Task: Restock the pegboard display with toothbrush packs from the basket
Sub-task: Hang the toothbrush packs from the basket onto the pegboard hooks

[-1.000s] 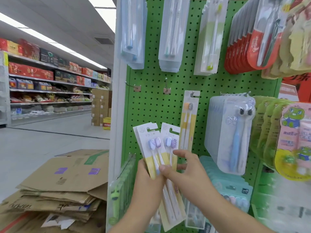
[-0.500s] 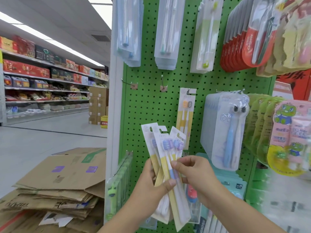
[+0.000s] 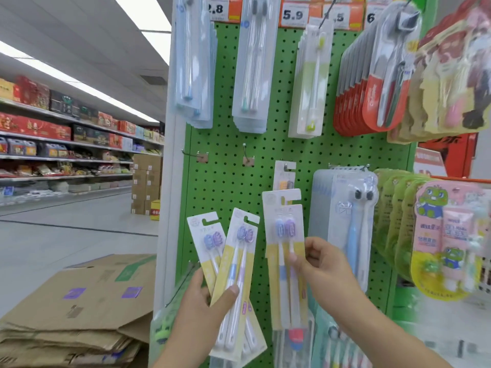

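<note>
My left hand [image 3: 206, 306] grips two yellow-and-white toothbrush packs [image 3: 235, 251] fanned apart low in front of the green pegboard [image 3: 228, 176]. My right hand [image 3: 322, 264] pinches one or two matching packs [image 3: 283, 240], held upright just below a hook [image 3: 287, 167] where one like pack hangs behind them. Two bare hooks [image 3: 245, 154] stick out to the left of it. No basket can be made out in view.
Clear toothbrush packs [image 3: 251, 65] hang along the top row, red ones [image 3: 372, 94] at upper right. A thick clear stack [image 3: 344, 224] and green-and-pink children's sets [image 3: 441, 243] hang right. Flattened cardboard boxes [image 3: 79, 309] lie at lower left; an aisle with shelves [image 3: 66, 142] lies beyond.
My right hand has drawn packs out of the bunch and lifted them up and right toward the hook. The left hand keeps the remaining two, now fanned apart.
</note>
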